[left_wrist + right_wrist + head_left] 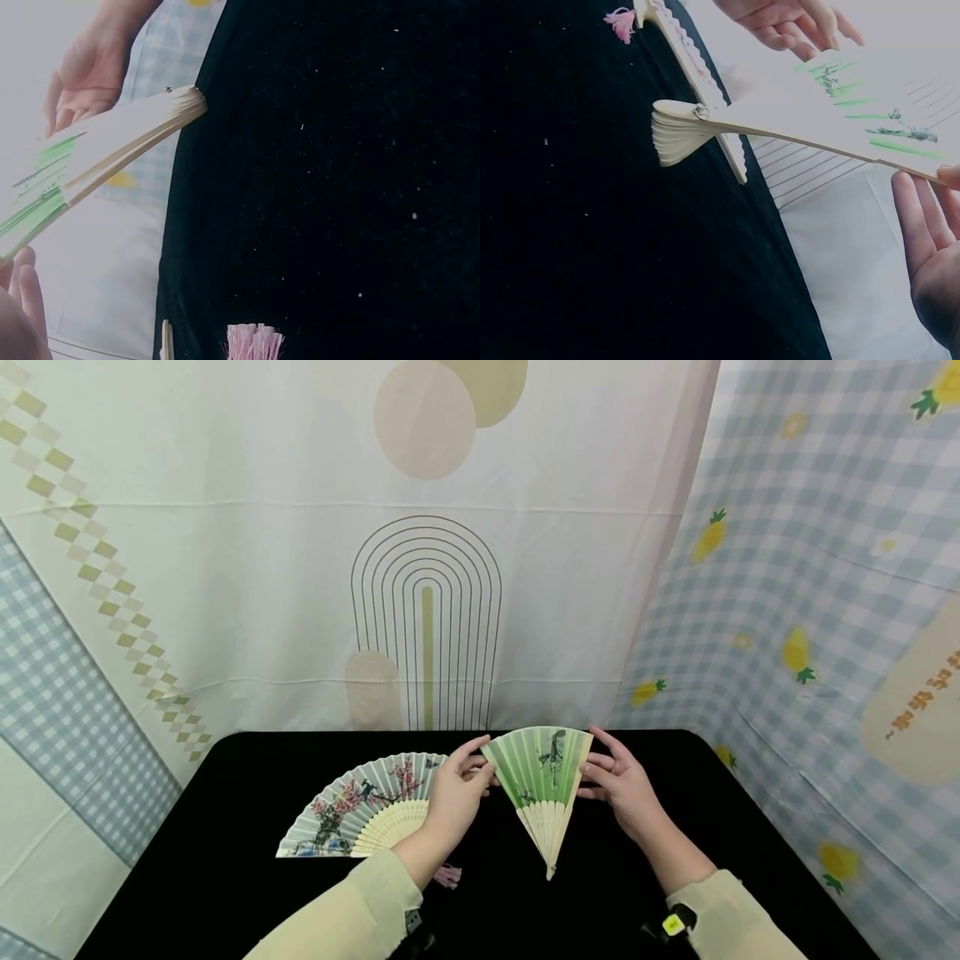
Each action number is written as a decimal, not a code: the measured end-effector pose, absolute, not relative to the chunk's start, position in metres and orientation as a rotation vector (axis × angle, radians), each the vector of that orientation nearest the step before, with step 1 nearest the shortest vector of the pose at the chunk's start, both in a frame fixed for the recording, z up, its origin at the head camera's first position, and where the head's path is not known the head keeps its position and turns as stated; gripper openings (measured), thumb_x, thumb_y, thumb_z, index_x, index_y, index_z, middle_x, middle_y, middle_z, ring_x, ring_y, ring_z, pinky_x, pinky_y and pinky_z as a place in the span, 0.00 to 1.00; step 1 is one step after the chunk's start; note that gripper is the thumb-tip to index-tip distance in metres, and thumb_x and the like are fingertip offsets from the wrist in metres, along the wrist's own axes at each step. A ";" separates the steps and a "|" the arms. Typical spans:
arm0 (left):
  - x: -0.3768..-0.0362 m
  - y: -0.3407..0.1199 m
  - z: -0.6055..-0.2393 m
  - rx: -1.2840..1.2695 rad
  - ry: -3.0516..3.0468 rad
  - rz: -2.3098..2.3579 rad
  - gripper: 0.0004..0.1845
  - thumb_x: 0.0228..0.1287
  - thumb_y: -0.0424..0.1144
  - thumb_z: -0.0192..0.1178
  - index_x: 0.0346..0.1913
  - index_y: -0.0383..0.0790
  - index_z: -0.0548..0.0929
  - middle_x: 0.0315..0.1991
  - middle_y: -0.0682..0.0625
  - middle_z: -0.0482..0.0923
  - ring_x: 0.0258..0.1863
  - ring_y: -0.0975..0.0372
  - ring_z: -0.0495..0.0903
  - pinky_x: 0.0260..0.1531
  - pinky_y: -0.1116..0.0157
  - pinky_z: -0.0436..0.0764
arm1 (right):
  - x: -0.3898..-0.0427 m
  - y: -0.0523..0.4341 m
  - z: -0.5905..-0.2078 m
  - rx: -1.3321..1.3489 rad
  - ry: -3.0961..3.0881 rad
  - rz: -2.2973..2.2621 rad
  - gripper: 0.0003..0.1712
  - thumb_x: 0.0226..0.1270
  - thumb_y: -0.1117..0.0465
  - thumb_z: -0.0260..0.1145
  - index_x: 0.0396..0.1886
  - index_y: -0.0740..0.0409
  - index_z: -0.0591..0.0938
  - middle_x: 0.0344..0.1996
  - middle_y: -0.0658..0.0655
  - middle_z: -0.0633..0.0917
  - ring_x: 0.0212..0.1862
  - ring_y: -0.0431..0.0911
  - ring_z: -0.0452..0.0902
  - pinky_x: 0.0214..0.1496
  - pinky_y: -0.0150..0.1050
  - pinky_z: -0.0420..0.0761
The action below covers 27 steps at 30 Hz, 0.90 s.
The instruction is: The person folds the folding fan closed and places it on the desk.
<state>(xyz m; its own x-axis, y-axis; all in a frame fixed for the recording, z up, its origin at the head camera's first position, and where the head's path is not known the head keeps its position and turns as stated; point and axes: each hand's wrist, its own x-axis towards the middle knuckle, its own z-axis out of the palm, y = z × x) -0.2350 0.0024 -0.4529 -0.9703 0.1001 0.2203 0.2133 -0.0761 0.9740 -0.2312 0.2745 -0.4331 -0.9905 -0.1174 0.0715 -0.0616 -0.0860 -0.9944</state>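
Green fan (542,777) half spread, held up above the black table (225,860) between both hands, pivot end pointing down toward the person, leaf edge up and away. Left hand (456,793) pinches the fan's left outer rib near the top, thumb and forefinger closed on it, other fingers loosely curled behind. Right hand (626,785) takes the right outer rib; thumb on the edge, fingers mostly straight and spread alongside, so a light hold rather than a full wrap. In the right wrist view the fan (832,112) runs from the stacked ribs and metal pivot at left to the painted leaf at right, thumb tip touching the near edge, palm of the right hand (930,255) open below it. In the left wrist view the fan (97,165) is edge-on, pivot over the table's edge, with the right hand (86,79) behind it.

Second fan (363,810), white with pink blossoms, lies fully open and flat on the table just left of the left hand, partly hidden by that wrist. Its pink tassel (447,877) lies on the table by the left sleeve (352,914). Patterned cloth backdrop (427,568) behind the table.
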 end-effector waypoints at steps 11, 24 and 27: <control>-0.234 0.001 -0.451 -0.338 -2.096 -2.245 0.24 0.71 0.35 0.60 0.67 0.57 0.76 0.43 0.44 0.83 0.35 0.57 0.85 0.35 0.63 0.85 | -0.225 0.267 -0.438 -0.174 2.044 -2.323 0.46 0.70 0.66 0.66 0.81 0.48 0.53 0.48 0.46 0.87 0.45 0.45 0.86 0.41 0.42 0.87; -0.232 0.003 -0.451 -0.362 -2.054 -2.256 0.24 0.71 0.34 0.61 0.67 0.55 0.76 0.44 0.42 0.84 0.42 0.39 0.83 0.41 0.44 0.83 | -0.220 0.258 -0.450 -0.114 2.023 -2.337 0.44 0.70 0.66 0.66 0.80 0.48 0.57 0.49 0.47 0.87 0.44 0.45 0.86 0.40 0.40 0.87; -0.232 0.003 -0.451 -0.378 -2.053 -2.246 0.24 0.71 0.34 0.61 0.67 0.54 0.76 0.45 0.41 0.84 0.42 0.39 0.83 0.39 0.49 0.85 | -0.217 0.255 -0.453 -0.134 2.046 -2.333 0.43 0.69 0.67 0.66 0.79 0.51 0.59 0.50 0.50 0.86 0.44 0.45 0.86 0.40 0.41 0.87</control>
<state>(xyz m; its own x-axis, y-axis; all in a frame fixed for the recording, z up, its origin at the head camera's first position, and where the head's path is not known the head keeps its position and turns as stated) -0.2316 0.0033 -0.4507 -0.9668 0.1095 0.2309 0.2202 -0.1018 0.9701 -0.2172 0.2546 -0.4525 -0.9957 -0.0834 0.0412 -0.0299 -0.1317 -0.9908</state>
